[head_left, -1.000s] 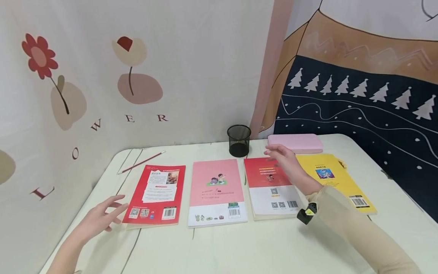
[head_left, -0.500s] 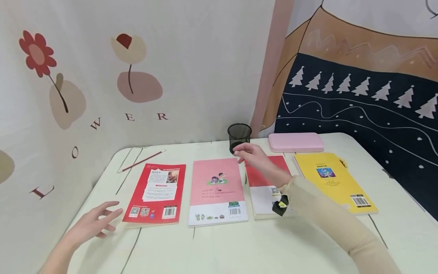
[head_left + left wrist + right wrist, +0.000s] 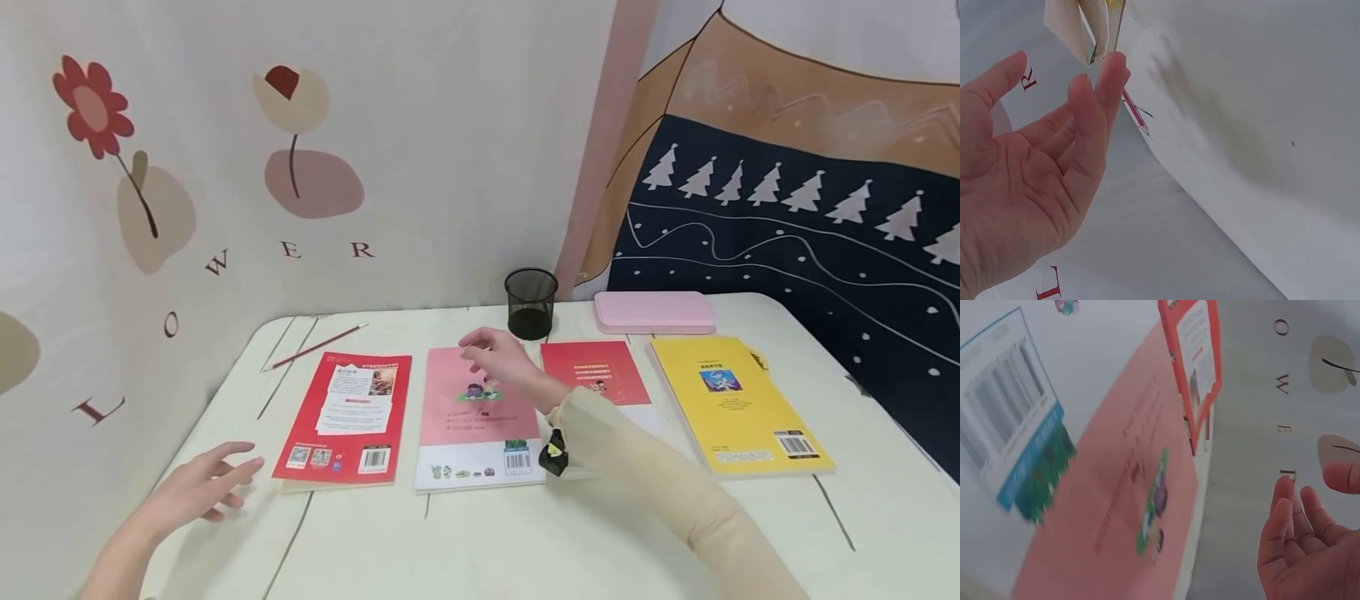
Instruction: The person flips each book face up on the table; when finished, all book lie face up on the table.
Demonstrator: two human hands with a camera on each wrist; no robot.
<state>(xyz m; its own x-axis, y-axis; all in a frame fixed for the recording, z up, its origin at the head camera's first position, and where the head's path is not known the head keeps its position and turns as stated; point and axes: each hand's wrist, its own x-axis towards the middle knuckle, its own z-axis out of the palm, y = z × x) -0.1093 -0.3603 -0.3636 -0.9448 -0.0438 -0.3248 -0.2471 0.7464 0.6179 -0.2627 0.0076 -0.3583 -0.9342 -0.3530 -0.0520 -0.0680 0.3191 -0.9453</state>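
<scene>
Four books would exceed my count, so several books lie in a row on the table. My right hand (image 3: 504, 357) hovers over the top of the pink-and-white book (image 3: 480, 460), fingers loosely bent and holding nothing; its sleeve overlaps the red-and-white book (image 3: 592, 367). In the right wrist view the pink cover (image 3: 1129, 487) fills the middle, with the hand's fingers at the lower right. Left of the red book (image 3: 345, 421), my left hand (image 3: 197, 492) is held near its lower corner, fingers relaxed. The left wrist view shows that palm (image 3: 1029, 181) bare.
A yellow book (image 3: 742, 408) lies at the right end of the row. Behind the books stand a black mesh pen cup (image 3: 531, 304) and a pink case (image 3: 655, 312). A red pencil (image 3: 318, 346) lies at the back left, near the fabric backdrop.
My right hand has swept left, from above the red-and-white book to above the pink-and-white one. The left hand has drawn slightly away from the red book. The books stay put.
</scene>
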